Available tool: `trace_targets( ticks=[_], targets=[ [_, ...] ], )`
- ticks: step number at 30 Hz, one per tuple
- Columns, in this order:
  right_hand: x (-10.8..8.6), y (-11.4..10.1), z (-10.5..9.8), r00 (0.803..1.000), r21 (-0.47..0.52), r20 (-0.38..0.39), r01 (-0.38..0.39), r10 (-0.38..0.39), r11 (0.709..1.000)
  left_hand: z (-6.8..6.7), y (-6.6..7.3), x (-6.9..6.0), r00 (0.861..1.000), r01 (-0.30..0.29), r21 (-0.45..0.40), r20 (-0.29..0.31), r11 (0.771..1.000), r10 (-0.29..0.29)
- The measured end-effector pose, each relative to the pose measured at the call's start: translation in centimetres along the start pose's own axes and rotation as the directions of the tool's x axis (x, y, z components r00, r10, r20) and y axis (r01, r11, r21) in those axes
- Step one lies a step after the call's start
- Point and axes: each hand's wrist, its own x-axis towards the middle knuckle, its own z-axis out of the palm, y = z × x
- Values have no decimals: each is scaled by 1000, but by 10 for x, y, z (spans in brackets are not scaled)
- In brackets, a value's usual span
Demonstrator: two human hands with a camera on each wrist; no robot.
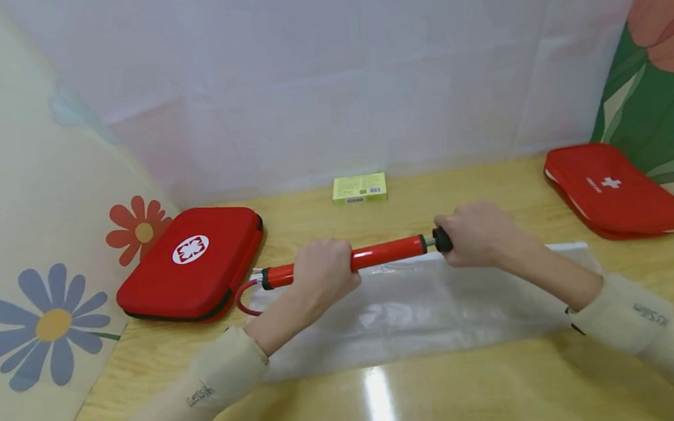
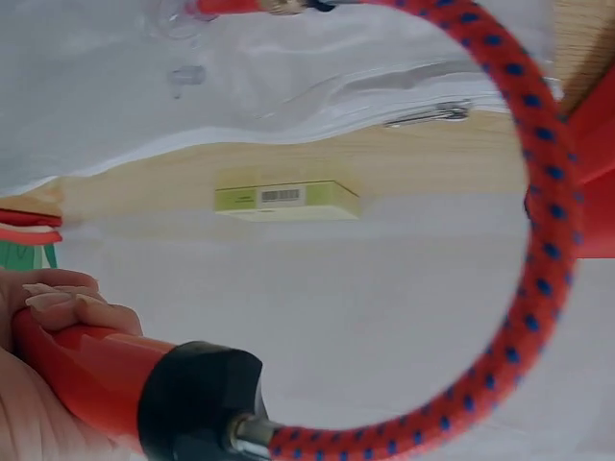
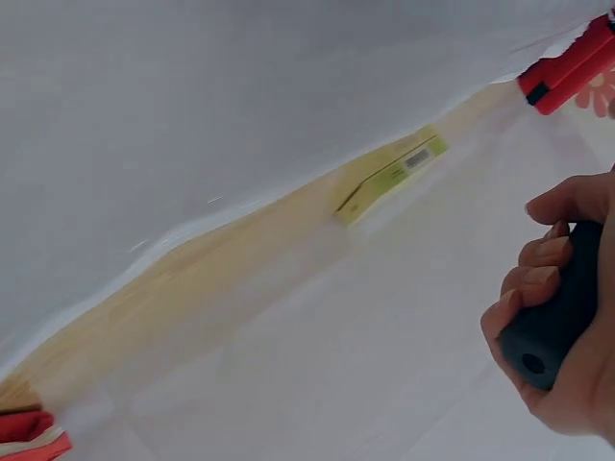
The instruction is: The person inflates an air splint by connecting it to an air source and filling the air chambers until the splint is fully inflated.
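Observation:
A red hand pump (image 1: 388,252) is held nearly level above the table, its right end slightly higher. My left hand (image 1: 326,269) grips the red barrel. My right hand (image 1: 477,234) is wrapped around the black handle (image 3: 550,331), and a short length of metal rod shows between handle and barrel. From the barrel's black end cap (image 2: 197,399), a red hose (image 2: 550,250) with blue dots curves round to a clear valve (image 2: 178,17) on a whitish translucent plastic sheet-like item (image 1: 408,325). That item lies flat on the table beneath the pump. A small clear plug (image 2: 187,75) lies near the valve.
To the left sits a red hard case (image 1: 201,270) with a white emblem, against the flower-painted wall. At the right lies a red first-aid pouch (image 1: 620,193). A yellow-green box (image 1: 360,188) stands at the back, before a white cloth backdrop (image 1: 329,76).

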Motion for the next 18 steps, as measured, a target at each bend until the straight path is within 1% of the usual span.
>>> trace_targets(
  ticks=[3,7,9,12,14,16,18],
  targets=[
    [7,-10,-1,1000,3,10,2,-2,1000,-3,5,2,1000,0,-17,5,1000,0],
    [9,-16,0,999,2,46,-2,2,1000,-5,9,4,999,3,-16,39,1000,-2],
    [7,-18,3,999,5,37,15,-15,1000,-3,11,4,999,-10,-12,48,1000,10],
    [5,-23,6,998,-12,1,56,-56,998,0,15,4,998,-32,-14,48,999,32],
    [5,-27,7,997,-23,-17,79,-79,997,0,17,3,998,-36,-15,48,999,37],
    [6,-28,7,996,-26,-12,83,-83,996,-1,18,3,998,-36,-23,50,999,38],
    [4,-26,9,997,-4,7,73,-73,997,0,15,1,997,-57,-24,59,998,59]
  ],
)
